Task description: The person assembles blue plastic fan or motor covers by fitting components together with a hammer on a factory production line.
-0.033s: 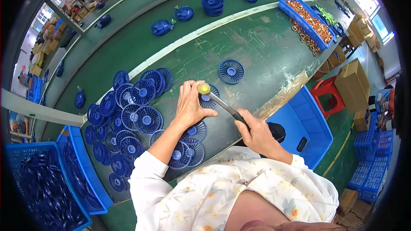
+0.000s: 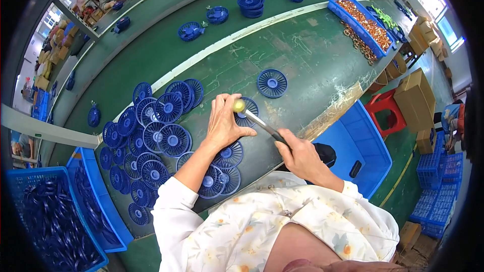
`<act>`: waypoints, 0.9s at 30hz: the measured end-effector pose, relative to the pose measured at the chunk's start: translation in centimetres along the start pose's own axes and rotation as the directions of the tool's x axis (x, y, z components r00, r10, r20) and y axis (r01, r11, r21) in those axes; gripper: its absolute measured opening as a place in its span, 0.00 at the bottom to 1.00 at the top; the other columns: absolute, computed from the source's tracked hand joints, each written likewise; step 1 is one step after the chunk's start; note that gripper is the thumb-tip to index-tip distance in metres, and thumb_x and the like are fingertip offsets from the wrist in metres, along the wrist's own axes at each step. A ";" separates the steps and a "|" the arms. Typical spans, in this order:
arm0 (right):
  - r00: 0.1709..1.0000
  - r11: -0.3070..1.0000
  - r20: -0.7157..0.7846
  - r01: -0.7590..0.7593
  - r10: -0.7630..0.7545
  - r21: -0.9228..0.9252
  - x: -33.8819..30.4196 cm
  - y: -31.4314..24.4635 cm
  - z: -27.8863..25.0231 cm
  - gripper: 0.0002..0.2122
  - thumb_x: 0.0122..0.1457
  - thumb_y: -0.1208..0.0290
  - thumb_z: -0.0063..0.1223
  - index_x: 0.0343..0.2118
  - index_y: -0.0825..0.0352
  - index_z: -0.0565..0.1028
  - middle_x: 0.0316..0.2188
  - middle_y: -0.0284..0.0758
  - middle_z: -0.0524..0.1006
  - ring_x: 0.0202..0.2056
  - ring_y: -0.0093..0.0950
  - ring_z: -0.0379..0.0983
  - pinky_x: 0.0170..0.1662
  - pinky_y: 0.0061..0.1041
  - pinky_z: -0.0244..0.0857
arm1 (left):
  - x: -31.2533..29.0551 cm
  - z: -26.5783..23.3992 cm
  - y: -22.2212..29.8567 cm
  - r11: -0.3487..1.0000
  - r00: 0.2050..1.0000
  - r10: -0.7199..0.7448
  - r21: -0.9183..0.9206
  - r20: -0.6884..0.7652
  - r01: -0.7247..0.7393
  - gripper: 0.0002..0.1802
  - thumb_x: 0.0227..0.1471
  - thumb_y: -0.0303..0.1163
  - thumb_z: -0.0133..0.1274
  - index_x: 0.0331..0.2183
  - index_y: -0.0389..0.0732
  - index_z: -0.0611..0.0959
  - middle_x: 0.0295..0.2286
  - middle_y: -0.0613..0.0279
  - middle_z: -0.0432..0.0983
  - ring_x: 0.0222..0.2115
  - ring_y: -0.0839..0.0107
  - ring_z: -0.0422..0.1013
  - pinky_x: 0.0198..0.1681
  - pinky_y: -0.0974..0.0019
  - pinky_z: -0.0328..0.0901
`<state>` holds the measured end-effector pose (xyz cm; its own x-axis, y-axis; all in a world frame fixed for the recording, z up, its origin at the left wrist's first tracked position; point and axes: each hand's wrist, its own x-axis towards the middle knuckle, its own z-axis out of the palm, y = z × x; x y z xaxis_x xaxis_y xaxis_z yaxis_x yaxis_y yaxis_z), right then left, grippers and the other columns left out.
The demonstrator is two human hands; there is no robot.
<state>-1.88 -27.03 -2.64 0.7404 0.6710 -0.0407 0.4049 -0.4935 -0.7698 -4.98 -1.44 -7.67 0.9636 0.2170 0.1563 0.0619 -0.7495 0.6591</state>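
My right hand [image 2: 301,157] is closed round the black grip of a small mallet [image 2: 258,122] with a metal shaft and a round yellow head. The head, a little blurred, is over the left part of a round blue fan grille [image 2: 250,113]; whether they touch I cannot tell. My left hand [image 2: 222,122] curves round that grille's left side, fingers at its far edge and thumb at its near edge, holding it on the table. Another single grille [image 2: 272,83] lies flat just beyond to the right. Several more grilles [image 2: 174,140] overlap in a heap to the left and under my left forearm.
Blue crates of dark blue parts [image 2: 50,221] stand at the left. A blue tray of copper-coloured rings [image 2: 360,24] sits far right, loose rings beside it. A blue bin [image 2: 373,156] and red stool [image 2: 387,113] stand right. Blue fan parts [image 2: 217,15] lie beyond the pale strip.
The mallet head has shifted very slightly and looks more blurred, and my right hand has moved a touch with it. My left hand and the grilles stay practically where they were.
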 end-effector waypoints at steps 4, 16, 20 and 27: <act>0.990 0.994 0.123 -0.061 0.073 -0.094 0.3 2.3 0.3 0.11 0.70 0.64 0.51 0.50 0.62 0.71 0.25 0.56 0.78 0.32 0.63 0.75 0.34 0.59 0.66 | 0.4 0.0 -0.4 1.000 0.999 0.006 0.006 0.044 -0.006 0.61 0.19 0.40 0.83 0.59 0.41 0.73 0.52 0.47 0.66 0.55 0.46 0.64 0.61 0.50 0.64; 0.938 0.951 -0.284 -0.114 0.199 0.289 -2.8 6.0 -1.9 0.13 0.73 0.65 0.51 0.50 0.70 0.75 0.25 0.29 0.69 0.28 0.19 0.63 0.31 0.25 0.62 | 9.2 4.6 3.3 0.987 0.988 0.153 0.040 0.011 -0.154 0.64 0.22 0.43 0.83 0.62 0.35 0.70 0.54 0.47 0.67 0.56 0.46 0.64 0.62 0.50 0.64; 0.948 0.944 -0.266 -0.081 0.172 0.321 -3.9 6.5 -1.8 0.12 0.72 0.67 0.51 0.51 0.70 0.74 0.23 0.29 0.69 0.26 0.19 0.63 0.30 0.25 0.61 | 7.1 1.1 3.6 0.980 0.978 0.190 0.047 0.080 -0.194 0.65 0.27 0.47 0.80 0.65 0.34 0.66 0.58 0.45 0.67 0.60 0.44 0.62 0.65 0.51 0.62; 0.995 0.969 -0.070 -0.046 0.065 0.244 -3.5 4.6 -1.6 0.11 0.70 0.70 0.54 0.51 0.69 0.74 0.25 0.37 0.71 0.25 0.24 0.67 0.31 0.27 0.64 | -7.1 -7.4 4.8 0.948 0.927 -0.112 0.319 0.357 -0.008 0.65 0.26 0.47 0.81 0.64 0.35 0.69 0.56 0.47 0.73 0.58 0.47 0.67 0.63 0.53 0.65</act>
<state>-1.79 -32.56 -5.06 0.8011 0.5968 -0.0458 0.2269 -0.3736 -0.8994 -13.40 -1.95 -0.22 0.9795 0.0617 -0.1919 0.1336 -0.9116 0.3888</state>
